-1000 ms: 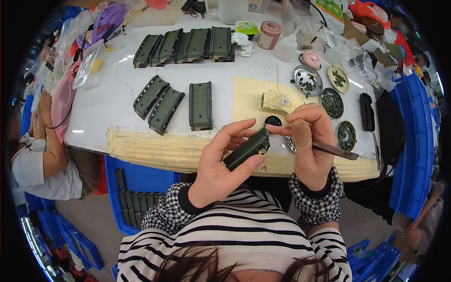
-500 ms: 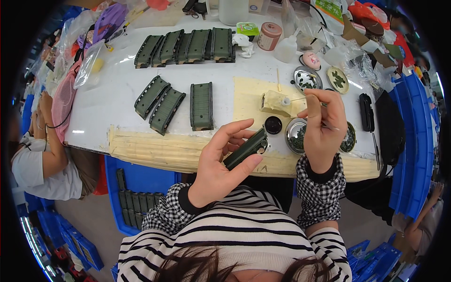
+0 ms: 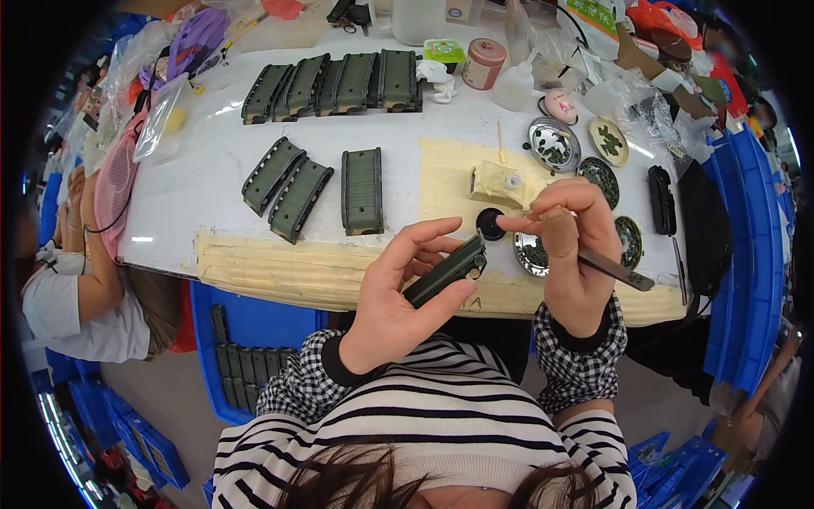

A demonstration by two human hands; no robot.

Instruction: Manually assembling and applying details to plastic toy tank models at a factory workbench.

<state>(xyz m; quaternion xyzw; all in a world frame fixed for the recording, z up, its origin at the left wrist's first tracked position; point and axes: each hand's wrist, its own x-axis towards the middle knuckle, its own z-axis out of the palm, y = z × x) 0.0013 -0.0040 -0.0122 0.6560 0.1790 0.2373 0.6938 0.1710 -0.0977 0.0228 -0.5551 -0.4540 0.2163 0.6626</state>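
My left hand [image 3: 398,293] grips a dark green, elongated part [image 3: 443,276] with a small round metallic spot at its end, held tilted above the table's front edge. In my right hand [image 3: 578,254] is a slim tool that looks like tweezers [image 3: 623,271]; its flat, dark metal end sticks out toward the lower right, and fingers hide its middle. Just beyond the hands sits a round black cap [image 3: 490,224]. A small bottle in a tape-wrapped block [image 3: 498,185] stands behind it. Partly covered by my right hand is a metal dish of small dark green bits [image 3: 530,254].
More dishes of small pieces [image 3: 555,144] stand at the right. Green curved parts [image 3: 363,191] lie left of centre, with a row of them [image 3: 339,85] farther back. A blue bin [image 3: 254,365] holds similar parts below the table. Another person [image 3: 85,288] sits at the left.
My right hand has dropped slightly, away from the small bottle, and turned so that the tool's flat end now shows. My left hand and the green part have barely moved.
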